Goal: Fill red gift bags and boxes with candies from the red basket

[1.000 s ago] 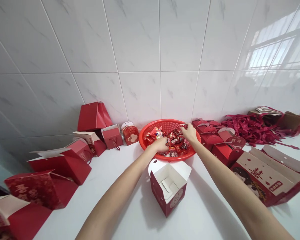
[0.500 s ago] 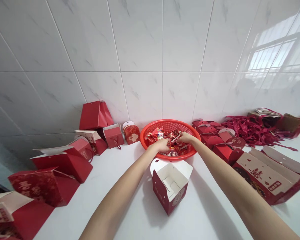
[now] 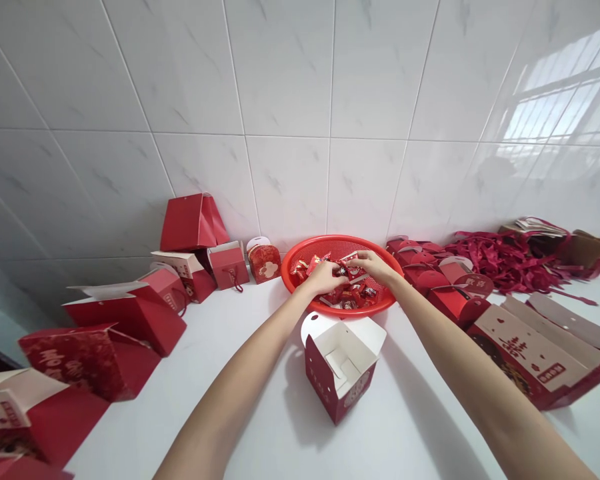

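Note:
A red plastic basket (image 3: pixel 300 252) holds many small wrapped candies (image 3: pixel 355 295) in red and dark foil. Both my hands are inside its rim, close together. My left hand (image 3: pixel 324 279) is closed, fingers curled, with a small dark-red wrapped candy at its fingertips, partly covered by the fingers. My right hand (image 3: pixel 374 264) pinches a red-and-white wrapped candy (image 3: pixel 353 268) between thumb and fingers, just above the pile. In front of the basket, between my forearms, stands an open red gift box (image 3: pixel 321 375) with a white inside, its flaps up. The box's visible inner floor shows only folded card.
Several red gift boxes (image 3: pixel 125 320) line the left side. On the right are more folded red boxes (image 3: pixel 415 257), a heap of dark pink ribbons (image 3: pixel 505 260) and a larger printed box (image 3: pixel 535 347). A tiled wall (image 3: pixel 290 180) rises behind the white table (image 3: pixel 280 440).
My hands have come up slightly from the candy pile and closer together. A red-and-white wrapped candy now shows in my right hand's pinch. The open box stays in place.

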`<state>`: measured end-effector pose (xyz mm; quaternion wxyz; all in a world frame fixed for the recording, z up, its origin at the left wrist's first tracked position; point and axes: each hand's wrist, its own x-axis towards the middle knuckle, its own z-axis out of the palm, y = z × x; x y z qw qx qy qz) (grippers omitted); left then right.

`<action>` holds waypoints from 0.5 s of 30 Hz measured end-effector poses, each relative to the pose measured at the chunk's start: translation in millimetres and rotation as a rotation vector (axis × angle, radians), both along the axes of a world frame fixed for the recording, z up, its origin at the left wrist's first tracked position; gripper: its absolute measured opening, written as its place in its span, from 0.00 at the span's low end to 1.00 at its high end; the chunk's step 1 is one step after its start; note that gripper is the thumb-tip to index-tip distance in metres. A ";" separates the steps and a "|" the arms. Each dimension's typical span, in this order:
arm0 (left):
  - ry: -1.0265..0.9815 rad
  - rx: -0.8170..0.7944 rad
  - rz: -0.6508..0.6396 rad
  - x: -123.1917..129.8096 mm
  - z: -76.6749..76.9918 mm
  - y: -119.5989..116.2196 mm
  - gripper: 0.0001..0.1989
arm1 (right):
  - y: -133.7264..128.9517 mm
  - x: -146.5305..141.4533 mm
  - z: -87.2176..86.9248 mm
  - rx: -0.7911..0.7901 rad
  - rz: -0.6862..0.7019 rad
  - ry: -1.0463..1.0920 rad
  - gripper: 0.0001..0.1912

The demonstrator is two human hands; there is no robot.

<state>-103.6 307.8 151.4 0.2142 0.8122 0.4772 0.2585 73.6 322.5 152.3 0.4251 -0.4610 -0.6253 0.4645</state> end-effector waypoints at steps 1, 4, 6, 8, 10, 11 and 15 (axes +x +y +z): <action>-0.005 0.023 0.023 -0.3 0.6 0.6 0.03 | 1.1 0.6 -1.2 0.002 -0.024 0.005 0.07; -0.031 0.086 0.110 -1.4 2.0 2.5 0.04 | 4.2 3.0 -5.8 -0.001 -0.099 -0.003 0.06; -0.065 0.105 0.123 -1.8 2.8 2.7 0.04 | 4.9 3.5 -7.6 -0.024 -0.106 -0.018 0.07; -0.099 0.089 0.091 -1.6 3.5 1.8 0.05 | 4.0 2.8 -7.5 -0.054 -0.071 -0.028 0.08; -0.109 0.038 0.039 -0.8 3.7 0.1 0.07 | 1.7 1.1 -5.6 -0.078 -0.025 -0.030 0.10; -0.104 0.009 0.023 -0.4 3.7 -0.7 0.09 | 0.1 0.1 -4.0 -0.089 -0.005 -0.029 0.12; -0.085 -0.044 0.058 0.3 2.3 -1.4 0.12 | -7.7 -2.3 3.4 -0.118 0.067 -0.002 0.13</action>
